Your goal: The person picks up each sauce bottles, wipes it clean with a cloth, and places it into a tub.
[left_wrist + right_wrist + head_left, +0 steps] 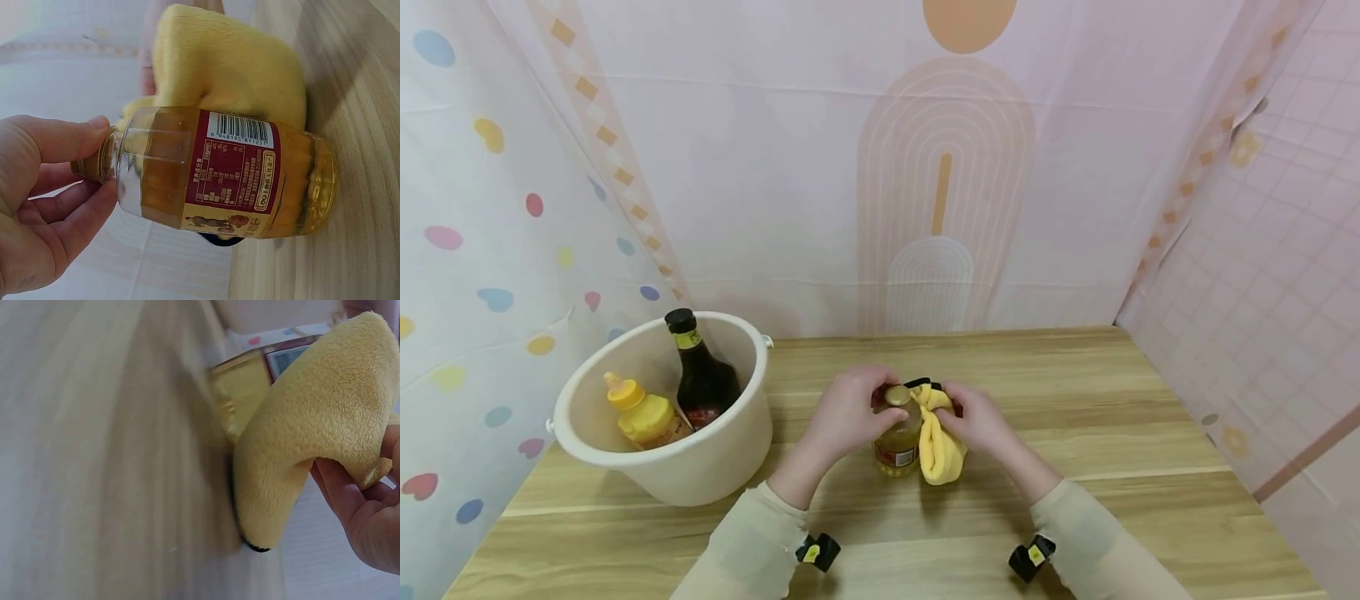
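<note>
Left hand [853, 408], right hand [976, 421] bare. Left sleeve [737, 554], right sleeve [1108, 554] long, pale cream, faint greyish patch on each, cuffs ending at wrists. Left wrist camera [826, 553], right wrist camera [1024, 565]: small, black, blocky, each with yellow marking, fixed beside cuff.

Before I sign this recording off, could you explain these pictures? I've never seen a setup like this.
There is no robot here, just a person's two bare hands. The wide picture comes from a camera on the head; the two close-ups come from cameras on the wrists, so they look turned sideways. On the wooden table stands a white bucket holding a dark bottle and a yellow squeeze bottle. The left hand grips the neck of an upright bottle of golden liquid. Close beside it, the right hand holds a yellow cloth.
</note>
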`<state>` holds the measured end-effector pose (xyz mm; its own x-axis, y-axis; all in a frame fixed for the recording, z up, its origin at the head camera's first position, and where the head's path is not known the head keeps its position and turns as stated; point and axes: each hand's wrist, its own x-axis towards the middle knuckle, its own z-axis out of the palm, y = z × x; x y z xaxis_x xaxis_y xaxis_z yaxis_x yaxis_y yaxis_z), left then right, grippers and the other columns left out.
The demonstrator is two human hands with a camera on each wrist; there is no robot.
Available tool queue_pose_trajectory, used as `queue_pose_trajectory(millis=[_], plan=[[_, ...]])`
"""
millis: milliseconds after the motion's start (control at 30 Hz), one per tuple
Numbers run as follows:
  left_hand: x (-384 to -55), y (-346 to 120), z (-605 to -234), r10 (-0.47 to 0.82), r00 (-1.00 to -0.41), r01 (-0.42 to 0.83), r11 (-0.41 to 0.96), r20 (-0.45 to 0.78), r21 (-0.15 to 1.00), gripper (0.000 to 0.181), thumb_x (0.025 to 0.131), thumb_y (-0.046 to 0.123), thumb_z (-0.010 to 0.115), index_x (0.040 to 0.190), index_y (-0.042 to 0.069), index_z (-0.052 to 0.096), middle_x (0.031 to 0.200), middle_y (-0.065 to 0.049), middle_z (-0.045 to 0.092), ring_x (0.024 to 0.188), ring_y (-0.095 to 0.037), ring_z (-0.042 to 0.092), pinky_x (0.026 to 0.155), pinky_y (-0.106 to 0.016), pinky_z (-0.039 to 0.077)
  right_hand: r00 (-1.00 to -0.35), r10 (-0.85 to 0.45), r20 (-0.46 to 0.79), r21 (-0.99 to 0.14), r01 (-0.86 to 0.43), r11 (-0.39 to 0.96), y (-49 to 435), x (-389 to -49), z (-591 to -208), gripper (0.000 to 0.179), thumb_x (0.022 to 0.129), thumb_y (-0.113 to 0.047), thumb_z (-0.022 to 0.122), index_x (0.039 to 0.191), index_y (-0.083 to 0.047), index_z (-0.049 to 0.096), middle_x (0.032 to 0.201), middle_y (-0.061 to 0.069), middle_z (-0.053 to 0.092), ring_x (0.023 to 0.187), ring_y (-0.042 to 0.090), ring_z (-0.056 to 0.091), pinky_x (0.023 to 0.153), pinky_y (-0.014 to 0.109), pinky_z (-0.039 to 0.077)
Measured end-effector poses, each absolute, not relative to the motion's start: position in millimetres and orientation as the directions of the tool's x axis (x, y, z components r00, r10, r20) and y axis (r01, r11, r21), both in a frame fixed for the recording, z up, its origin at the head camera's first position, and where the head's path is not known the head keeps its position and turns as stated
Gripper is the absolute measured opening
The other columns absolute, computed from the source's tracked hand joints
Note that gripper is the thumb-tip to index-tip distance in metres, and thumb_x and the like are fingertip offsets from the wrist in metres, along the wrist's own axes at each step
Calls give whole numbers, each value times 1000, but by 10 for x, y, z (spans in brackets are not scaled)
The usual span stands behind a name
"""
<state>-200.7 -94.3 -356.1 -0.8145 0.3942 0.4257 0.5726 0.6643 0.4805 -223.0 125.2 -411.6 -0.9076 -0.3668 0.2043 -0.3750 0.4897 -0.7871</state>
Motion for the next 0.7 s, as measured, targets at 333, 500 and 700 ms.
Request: queue_pose_trajectory(millis=[333, 500, 700], plan=[[-2003, -949, -3551, 393, -816, 570, 670, 424, 475, 31, 75, 17, 87, 99, 6, 70, 86, 1, 65, 75, -13, 58, 68, -30, 51, -861, -488, 144, -738, -422, 526, 1305, -2338, -4192, 6, 93, -4, 60, 97, -7, 56, 81, -1, 52, 73, 15, 50, 63, 30, 43], [-1996, -945, -3548, 395, -813, 574, 669, 428, 473, 32, 75, 16, 87, 99, 5, 70, 88, -1, 66, 77, -14, 59, 70, -31, 52, -846, -502, 180, -658, -483, 578, 1280, -2297, -4249, 15, 87, 2, 64, 98, -7, 59, 81, 2, 57, 72, 15, 51, 62, 28, 45], [-2003, -945, -3552, 397, -809, 580, 660, 434, 478, 30, 75, 14, 87, 98, 5, 70, 87, -1, 66, 77, -14, 60, 70, -31, 52, -777, -556, 295, -442, -627, 641, 1232, -2235, -4261, 27, 81, 7, 72, 83, -11, 53, 76, -1, 56, 70, 14, 53, 61, 28, 47]])
